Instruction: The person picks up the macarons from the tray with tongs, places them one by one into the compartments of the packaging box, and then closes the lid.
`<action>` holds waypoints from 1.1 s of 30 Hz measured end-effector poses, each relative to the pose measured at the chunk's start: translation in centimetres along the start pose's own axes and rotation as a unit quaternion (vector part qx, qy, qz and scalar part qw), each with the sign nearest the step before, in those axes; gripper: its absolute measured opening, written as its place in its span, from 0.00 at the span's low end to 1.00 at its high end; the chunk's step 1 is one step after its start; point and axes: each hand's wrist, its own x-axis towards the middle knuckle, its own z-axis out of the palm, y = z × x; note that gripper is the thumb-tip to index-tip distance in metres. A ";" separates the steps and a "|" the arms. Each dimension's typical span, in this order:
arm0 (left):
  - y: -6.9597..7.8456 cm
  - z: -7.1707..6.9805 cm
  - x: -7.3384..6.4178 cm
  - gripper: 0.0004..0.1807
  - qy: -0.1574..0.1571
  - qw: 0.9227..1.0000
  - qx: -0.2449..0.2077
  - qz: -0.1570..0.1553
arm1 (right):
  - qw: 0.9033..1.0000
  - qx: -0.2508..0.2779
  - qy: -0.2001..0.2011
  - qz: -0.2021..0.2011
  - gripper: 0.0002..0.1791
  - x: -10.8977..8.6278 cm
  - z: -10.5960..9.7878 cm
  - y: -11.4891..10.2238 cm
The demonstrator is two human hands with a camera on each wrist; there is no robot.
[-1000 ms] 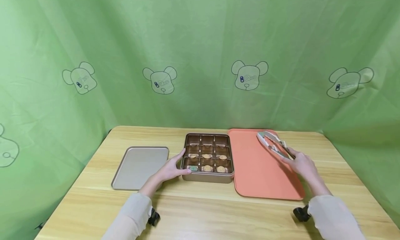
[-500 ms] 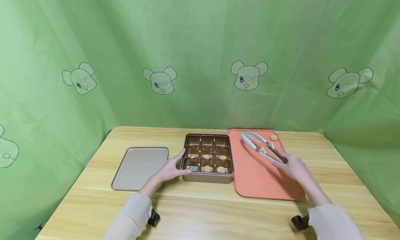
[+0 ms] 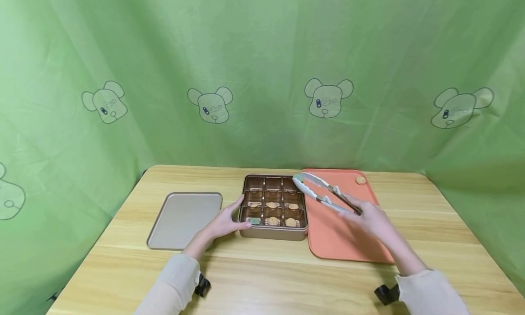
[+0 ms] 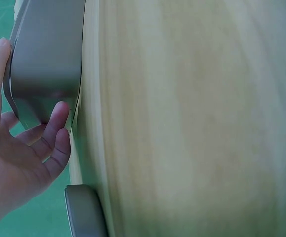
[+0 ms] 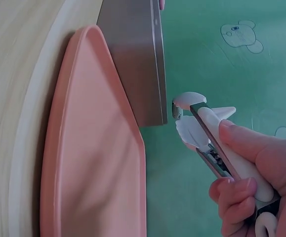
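My right hand (image 3: 368, 218) grips a pair of tongs (image 3: 328, 192) with white scalloped tips. Pinched in the tips is a green cookie (image 5: 177, 109), over the back right corner of the brown cookie tin (image 3: 272, 233). Inside the tin is a clear-walled divider with several compartments. Its front row holds a green cookie (image 3: 254, 221) at left and two tan cookies, the nearer one at right (image 3: 290, 222); tan cookies also lie in the middle row. My left hand (image 3: 224, 221) rests at the tin's front left corner, thumb along the front rim and fingers against the side.
An orange tray (image 3: 340, 242) lies against the tin's right side, with one tan cookie (image 3: 360, 180) at its back right corner. The tin's flat lid (image 3: 184, 219) lies on the wooden table (image 3: 262, 278) at left. Green cloth (image 3: 262, 41) hangs behind.
My right hand has carried the tongs and green cookie leftward across the tray to the tin's back right corner, uncovering the tan cookie on the tray. My left hand stays put.
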 end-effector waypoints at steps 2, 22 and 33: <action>0.0 0.0 0.0 0.54 -0.001 1.000 0.000 -0.001 | 1.000 0.005 0.001 -0.009 0.39 0.1 0.3 -0.1; 0.1 -0.1 0.1 0.54 0.001 1.000 0.002 0.010 | 0.999 -0.012 -0.005 0.047 0.42 -1.2 -0.8 2.8; -0.1 0.0 0.1 0.55 -0.003 1.000 0.007 0.010 | 0.995 -0.070 -0.016 0.075 0.43 -3.6 -2.4 7.8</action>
